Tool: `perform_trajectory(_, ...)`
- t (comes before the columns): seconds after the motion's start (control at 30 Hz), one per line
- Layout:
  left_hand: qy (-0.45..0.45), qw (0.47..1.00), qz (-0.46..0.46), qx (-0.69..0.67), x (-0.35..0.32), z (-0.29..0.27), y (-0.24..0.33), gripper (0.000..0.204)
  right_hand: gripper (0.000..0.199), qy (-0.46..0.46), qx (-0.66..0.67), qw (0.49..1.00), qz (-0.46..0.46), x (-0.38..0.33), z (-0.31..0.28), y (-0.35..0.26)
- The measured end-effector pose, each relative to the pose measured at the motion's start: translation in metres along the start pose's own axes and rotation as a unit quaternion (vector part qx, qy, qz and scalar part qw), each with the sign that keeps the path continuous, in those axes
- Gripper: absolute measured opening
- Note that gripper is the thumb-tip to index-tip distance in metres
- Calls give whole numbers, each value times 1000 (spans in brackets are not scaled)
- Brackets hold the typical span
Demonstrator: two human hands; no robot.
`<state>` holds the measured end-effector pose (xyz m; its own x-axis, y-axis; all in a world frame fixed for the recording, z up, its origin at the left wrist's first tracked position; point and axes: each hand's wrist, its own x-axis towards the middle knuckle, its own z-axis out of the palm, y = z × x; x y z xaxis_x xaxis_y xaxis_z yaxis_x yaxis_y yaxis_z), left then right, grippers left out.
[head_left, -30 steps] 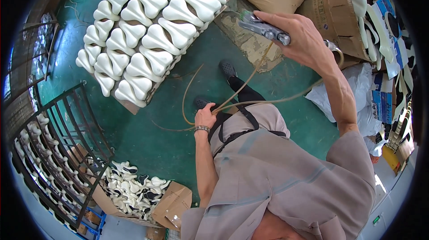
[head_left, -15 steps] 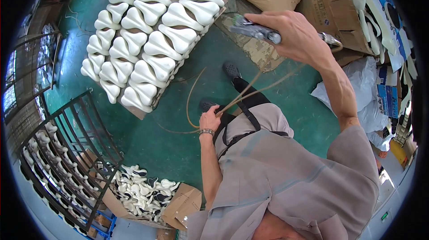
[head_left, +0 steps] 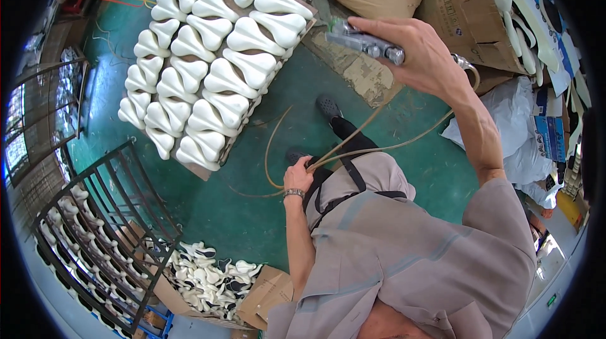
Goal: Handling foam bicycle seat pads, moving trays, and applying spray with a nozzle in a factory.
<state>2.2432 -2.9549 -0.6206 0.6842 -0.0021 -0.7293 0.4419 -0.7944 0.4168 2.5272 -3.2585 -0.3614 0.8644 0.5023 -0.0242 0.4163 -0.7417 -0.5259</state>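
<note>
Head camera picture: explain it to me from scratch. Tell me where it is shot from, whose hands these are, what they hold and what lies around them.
The picture comes from a wide fisheye camera worn on a person's head, looking down, so straight edges bend and you see the person's own shoulders and grey shirt. There is no machine here, only two bare hands. The right hand is raised and grips a metal spray-gun-like tool. Thin tan hoses run from it down to the left hand, which gathers them near the waist. On the green floor stands a board packed with rows of white saddle-shaped parts. Lower left is a dark metal rack and a cardboard box holding more such parts. Sacks, cartons and plastic sheets pile up on the right.
</note>
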Motion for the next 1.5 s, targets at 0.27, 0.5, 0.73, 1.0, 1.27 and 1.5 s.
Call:
perform_trajectory(0.27, -11, 1000, -14, -10, 10, -2, 3, 37, 55, -5, -63, 997, 50, -4, -8, 25)
perform_trajectory(0.5, -31, 999, -5, 12, 12, -8, 20, 38, 58, 61, -34, 998, 3, 7, -6, 22)
perform_trajectory(0.73, -17, 1000, -4, 20, 11, -4, 13, 38, 54, 26, -44, 998, 39, -28, -25, 22)
perform_trajectory(1.0, -28, 999, 3, 18, 9, 4, 15, 38, 58, -30, -86, 993, 73, -37, -32, 15)
perform_trajectory(1.27, 19, 1000, 5, 12, -2, 12, 5, 38, 63, -15, -74, 996, 48, -41, -39, 4)
perform_trajectory(1.5, 6, 1000, -14, -11, -10, 20, -4, 38, 59, -56, -72, 994, 58, -45, -30, -29)
